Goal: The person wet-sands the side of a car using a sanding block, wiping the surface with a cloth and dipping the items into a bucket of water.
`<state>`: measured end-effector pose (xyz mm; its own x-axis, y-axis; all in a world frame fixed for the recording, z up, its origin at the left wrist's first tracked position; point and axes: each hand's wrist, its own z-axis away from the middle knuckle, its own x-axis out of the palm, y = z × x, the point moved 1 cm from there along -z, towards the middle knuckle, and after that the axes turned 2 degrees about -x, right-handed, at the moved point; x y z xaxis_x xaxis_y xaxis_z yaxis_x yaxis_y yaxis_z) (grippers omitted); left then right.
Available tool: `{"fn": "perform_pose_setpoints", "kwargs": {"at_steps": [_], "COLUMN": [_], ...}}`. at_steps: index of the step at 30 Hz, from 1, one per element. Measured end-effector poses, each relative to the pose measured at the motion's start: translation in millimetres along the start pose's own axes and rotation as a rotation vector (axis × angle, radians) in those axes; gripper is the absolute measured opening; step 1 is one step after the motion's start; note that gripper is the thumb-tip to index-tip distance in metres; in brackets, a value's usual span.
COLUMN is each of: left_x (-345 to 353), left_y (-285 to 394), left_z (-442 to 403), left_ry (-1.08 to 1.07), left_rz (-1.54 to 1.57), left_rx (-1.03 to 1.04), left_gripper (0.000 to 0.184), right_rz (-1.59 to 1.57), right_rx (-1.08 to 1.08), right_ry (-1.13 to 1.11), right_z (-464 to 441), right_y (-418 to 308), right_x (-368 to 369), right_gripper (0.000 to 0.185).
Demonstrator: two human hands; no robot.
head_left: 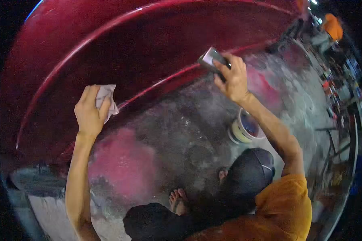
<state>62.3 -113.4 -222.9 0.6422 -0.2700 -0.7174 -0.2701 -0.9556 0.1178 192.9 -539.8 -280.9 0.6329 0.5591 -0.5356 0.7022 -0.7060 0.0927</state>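
A large glossy dark-red panel (149, 44), which looks like a vehicle body side, curves across the upper part of the view. My left hand (89, 110) is closed on a folded pale sheet, cloth or paper (107, 98), and is held at the panel's lower left. Gripped in my right hand (234, 78) is a small dark block with a shiny pale face (211, 58), perhaps a sanding block. It sits by the panel's lower edge; I cannot tell whether it touches.
A white bucket (242, 127) with dark liquid stands on the floor below my right forearm. Pink stains (124, 162) mark the grey wet floor (189, 136). A person in orange (332, 27) is at the far right, near assorted clutter (330, 90). My bare foot (178, 201) shows below.
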Motion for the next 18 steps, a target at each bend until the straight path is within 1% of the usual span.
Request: {"fn": "perform_pose_setpoints", "kwargs": {"at_steps": [1, 2, 3, 4, 5, 6, 7, 8, 9, 10, 11, 12, 13, 14, 15, 16, 17, 18], "left_x": [21, 42, 63, 83, 106, 124, 147, 178, 178, 204, 218, 230, 241, 266, 301, 323, 342, 356], "left_y": [23, 50, 77, 105, 129, 159, 187, 210, 247, 274, 302, 328, 351, 371, 393, 399, 404, 407], "left_z": [-12, -23, -32, -39, -45, -54, -56, -55, -66, -64, -63, -65, -62, -51, -36, -24, -13, -4], "left_ry": [-0.088, -0.182, -0.274, -0.266, -0.371, -0.447, -0.440, -0.499, -0.594, -0.518, -0.595, -0.682, -0.798, -0.826, -0.859, -0.927, -0.991, -1.055], "left_rz": [0.179, 0.350, 0.508, 0.622, 0.691, 0.668, 0.746, 0.837, 0.801, 0.858, 0.856, 0.799, 0.750, 0.708, 0.663, 0.620, 0.575, 0.527], "left_rx": [-0.102, -0.207, -0.316, -0.222, -0.316, -0.258, -0.165, -0.103, -0.090, 0.063, 0.106, 0.171, 0.136, 0.189, 0.243, 0.214, 0.182, 0.147], "left_gripper": [0.027, 0.026, 0.025, 0.024, 0.026, 0.027, 0.028, 0.029, 0.029, 0.029, 0.028, 0.030, 0.033, 0.036, 0.039, 0.039, 0.039, 0.039], "right_rz": [-0.027, -0.047, -0.217, -0.255, -0.302, -0.458, -0.619, -0.610, -0.648, -0.690, -0.732, -0.782, -0.834, -0.900, -0.785, -0.745, -0.739, -0.560], "right_rx": [0.103, 0.242, 0.543, 0.664, 0.781, 1.065, 1.346, 1.389, 1.437, 1.482, 1.526, 1.579, 1.634, 1.655, 1.553, 1.587, 1.552, 1.464], "right_ry": [0.006, 0.029, 0.046, 0.060, 0.078, 0.070, 0.063, 0.030, 0.036, 0.043, 0.049, -0.013, -0.070, -0.173, -0.169, -0.284, -0.315, -0.461], "right_z": [18, 37, 58, 83, 107, 118, 129, 149, 166, 185, 201, 202, 202, 212, 237, 231, 235, 230], "right_y": [15, 27, 38, 56, 75, 79, 78, 82, 86, 89, 89, 83, 78, 84, 89, 86, 86, 85], "right_x": [-21, -43, -61, -79, -96, -119, -142, -153, -160, -165, -171, -174, -175, -172, -149, -146, -139, -134], "right_gripper": [0.045, 0.041, 0.036, 0.033, 0.030, 0.027, 0.026, 0.019, 0.019, 0.018, 0.017, 0.020, 0.022, 0.020, 0.018, 0.020, 0.026, 0.032]}}
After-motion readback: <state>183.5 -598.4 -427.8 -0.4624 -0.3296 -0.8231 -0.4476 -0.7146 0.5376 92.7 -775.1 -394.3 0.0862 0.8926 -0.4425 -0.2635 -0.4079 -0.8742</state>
